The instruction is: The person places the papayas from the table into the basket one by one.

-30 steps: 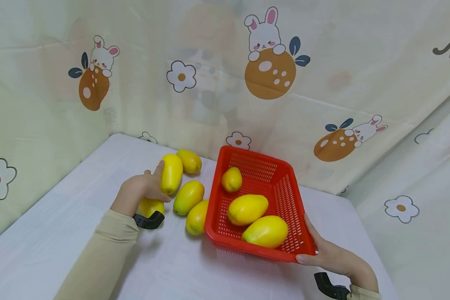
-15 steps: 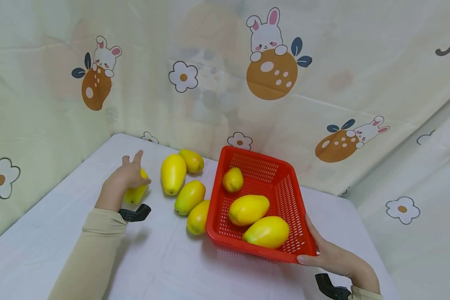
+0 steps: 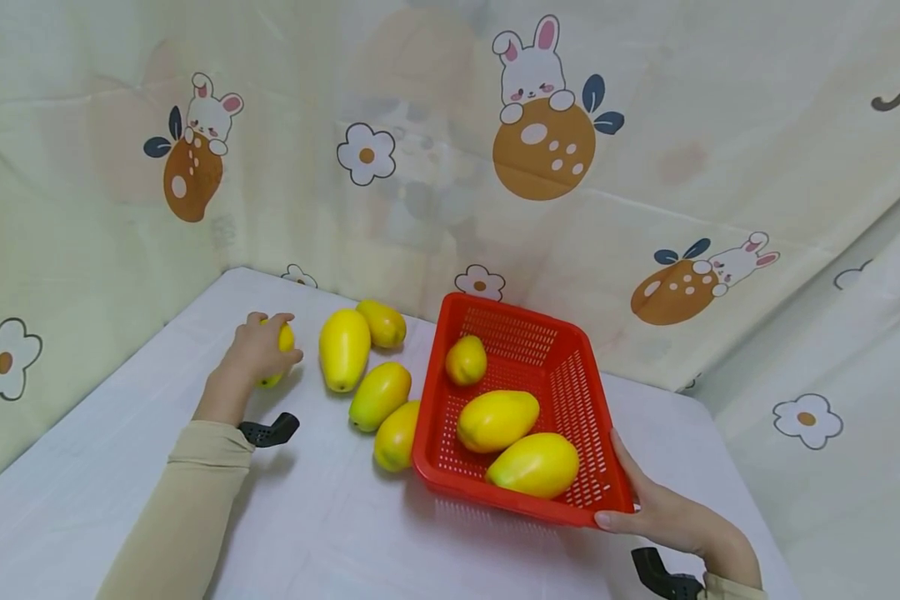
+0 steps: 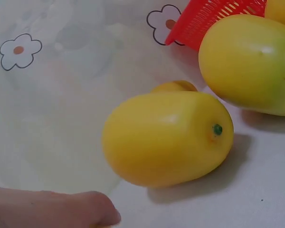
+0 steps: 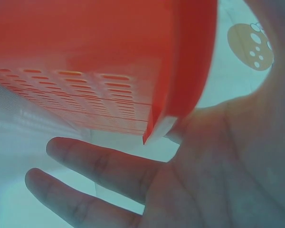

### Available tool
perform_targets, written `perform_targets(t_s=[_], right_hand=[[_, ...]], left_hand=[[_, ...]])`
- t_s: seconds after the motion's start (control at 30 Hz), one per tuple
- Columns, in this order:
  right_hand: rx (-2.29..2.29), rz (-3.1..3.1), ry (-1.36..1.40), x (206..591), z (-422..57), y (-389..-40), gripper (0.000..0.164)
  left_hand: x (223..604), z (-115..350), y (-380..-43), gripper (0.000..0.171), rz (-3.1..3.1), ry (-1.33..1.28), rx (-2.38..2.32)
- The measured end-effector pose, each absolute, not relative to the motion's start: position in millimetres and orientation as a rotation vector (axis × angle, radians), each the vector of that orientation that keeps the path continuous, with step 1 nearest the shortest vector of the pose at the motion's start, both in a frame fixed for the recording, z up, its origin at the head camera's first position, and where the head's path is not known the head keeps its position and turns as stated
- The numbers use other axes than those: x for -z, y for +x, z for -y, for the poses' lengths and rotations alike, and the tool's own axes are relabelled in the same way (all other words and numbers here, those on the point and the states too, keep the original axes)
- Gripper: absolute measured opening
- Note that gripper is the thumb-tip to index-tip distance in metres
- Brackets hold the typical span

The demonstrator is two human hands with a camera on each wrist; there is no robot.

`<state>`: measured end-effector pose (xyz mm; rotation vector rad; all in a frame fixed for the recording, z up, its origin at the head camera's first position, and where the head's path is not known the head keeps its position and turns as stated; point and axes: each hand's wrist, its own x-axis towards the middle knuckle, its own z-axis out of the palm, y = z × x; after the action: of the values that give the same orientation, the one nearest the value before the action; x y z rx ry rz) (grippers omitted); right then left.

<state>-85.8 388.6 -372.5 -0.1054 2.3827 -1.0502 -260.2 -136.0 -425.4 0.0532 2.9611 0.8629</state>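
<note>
A person's left hand (image 3: 258,354), at centre left of the head view, curls its fingers round a small yellow mango (image 3: 281,343) lying on the white tabletop (image 3: 82,467). Just right of it lies a large yellow mango (image 3: 343,348), with a smaller one (image 3: 382,323) touching its far end by the rabbit-print curtain (image 3: 540,108). Two more mangoes (image 3: 378,395) (image 3: 396,434) lie between that cluster and the red basket (image 3: 562,392), the nearer one pressed against the basket's left wall. The basket, tilted at lower centre, holds three mangoes (image 3: 466,359) (image 3: 497,419) (image 3: 534,464). The right hand (image 3: 663,517), at lower right, holds the basket's near corner with straight fingers spread beneath it; the right wrist view shows the palm under the rim. In the left wrist view the large mango (image 4: 168,137) fills the centre, a fingertip at lower left.
</note>
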Motion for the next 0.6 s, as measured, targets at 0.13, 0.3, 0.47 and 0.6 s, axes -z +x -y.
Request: perform_targets(t_s=[0.13, 0.3, 0.47, 0.6], right_hand=[[1.062, -2.377, -0.115, 372, -388, -86, 0.101], [1.058, -2.384, -0.11, 371, -389, -85, 0.101], [1.053, -2.381, -0.108, 371, -391, -85, 0.101], [1.034, -2.387, -0.106, 372, -390, -84, 0.1]], left_hand=[[425, 136, -259, 0.069, -2.954, 0.041, -0.85], [430, 133, -264, 0.07, -3.043, 0.016, -0.904], [443, 130, -270, 0.068, -3.145, -0.121, -1.098], [454, 130, -271, 0.062, -3.289, -0.196, -1.105]])
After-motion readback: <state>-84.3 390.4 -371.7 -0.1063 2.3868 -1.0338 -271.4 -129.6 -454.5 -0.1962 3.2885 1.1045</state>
